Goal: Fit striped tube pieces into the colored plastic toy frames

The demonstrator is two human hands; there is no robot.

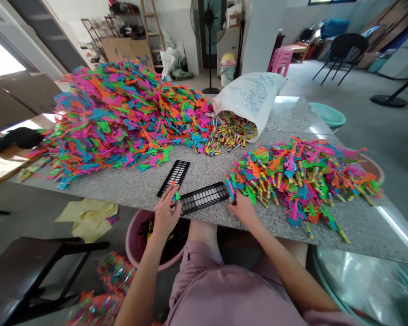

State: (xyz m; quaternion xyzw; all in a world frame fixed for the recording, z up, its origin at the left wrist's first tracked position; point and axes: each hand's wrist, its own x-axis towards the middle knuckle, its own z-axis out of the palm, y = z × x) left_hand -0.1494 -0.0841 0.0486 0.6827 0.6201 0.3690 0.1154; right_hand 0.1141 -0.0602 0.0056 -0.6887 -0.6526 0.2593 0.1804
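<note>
My left hand (167,212) is closed on a few small coloured plastic pieces (177,195), at the left end of a black lattice strip (219,190) that lies on the stone-topped table. At that strip's right end, my right hand (244,209) pinches several flat plastic pieces (231,189) in blue, pink and orange. A second black lattice strip (177,171) lies at an angle just beyond my left hand. To the right spreads a pile of bright plastic figures on yellow-striped sticks (292,174); it reaches close to my right fingers.
A tall heap of loose coloured plastic figures (122,108) covers the table's left. Behind, a white sack (258,90) spills short striped tubes (236,131). Below the edge are a pink basin (132,244), filled clear bags (98,310) and a dark stool (30,271).
</note>
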